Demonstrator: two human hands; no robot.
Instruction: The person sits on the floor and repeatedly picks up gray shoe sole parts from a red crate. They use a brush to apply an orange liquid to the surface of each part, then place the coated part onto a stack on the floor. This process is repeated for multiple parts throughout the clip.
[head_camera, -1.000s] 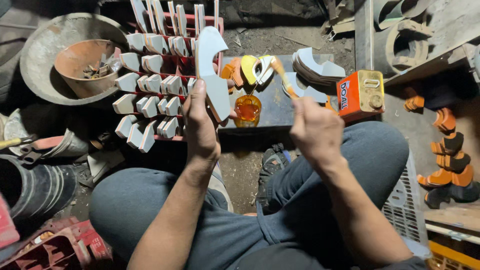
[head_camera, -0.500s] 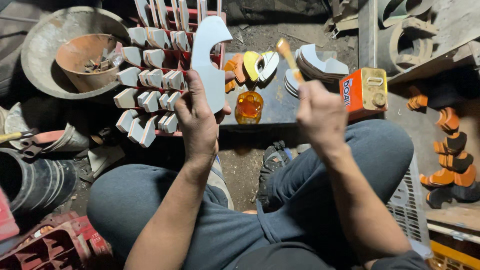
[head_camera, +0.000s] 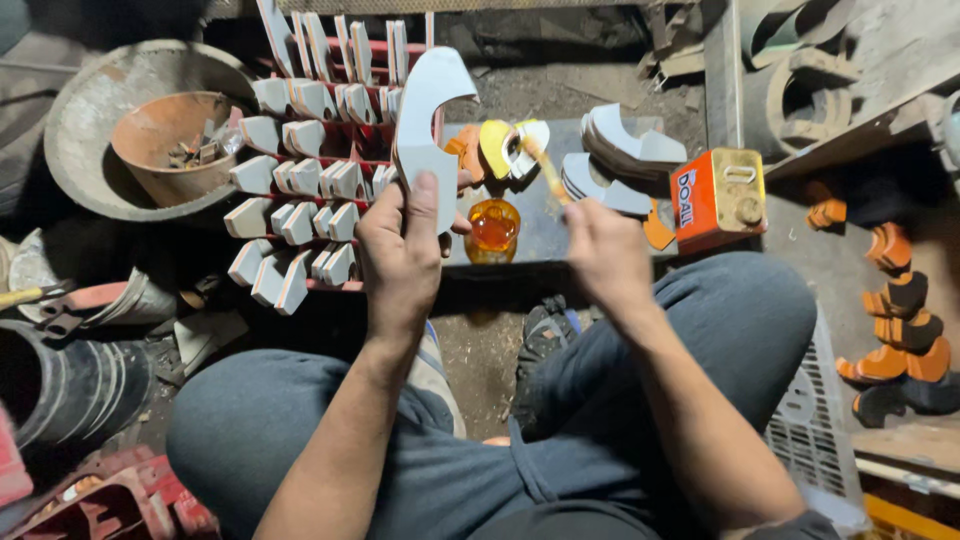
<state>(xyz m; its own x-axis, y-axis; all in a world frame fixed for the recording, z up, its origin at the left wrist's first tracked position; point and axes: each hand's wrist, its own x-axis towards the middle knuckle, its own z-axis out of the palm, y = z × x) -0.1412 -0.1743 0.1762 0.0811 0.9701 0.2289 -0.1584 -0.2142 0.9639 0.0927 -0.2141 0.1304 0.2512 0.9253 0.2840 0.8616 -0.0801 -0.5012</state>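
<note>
My left hand (head_camera: 402, 250) holds a pale grey shoe-sole-shaped piece (head_camera: 427, 120) upright, thumb pressed on its face. A thin brush (head_camera: 543, 165) with a yellowish tip is gripped in my right hand (head_camera: 603, 250), slanting up and to the left. Its tip hangs above a small cup of orange glue (head_camera: 494, 230) that stands between the two hands on a dark board (head_camera: 550, 235). Several more cut pieces, yellow, orange and white (head_camera: 505, 145), lie just behind the cup.
A red rack (head_camera: 300, 180) at left holds several pale pieces on edge. Grey soles (head_camera: 620, 160) are stacked beside an orange tin can (head_camera: 720, 198). A metal basin with a clay bowl (head_camera: 165, 140) sits far left. Orange and black pieces (head_camera: 900, 330) lie at right.
My right hand has dropped and moved left, bringing the brush down toward the glue cup. The left hand has lowered the grey piece a little.
</note>
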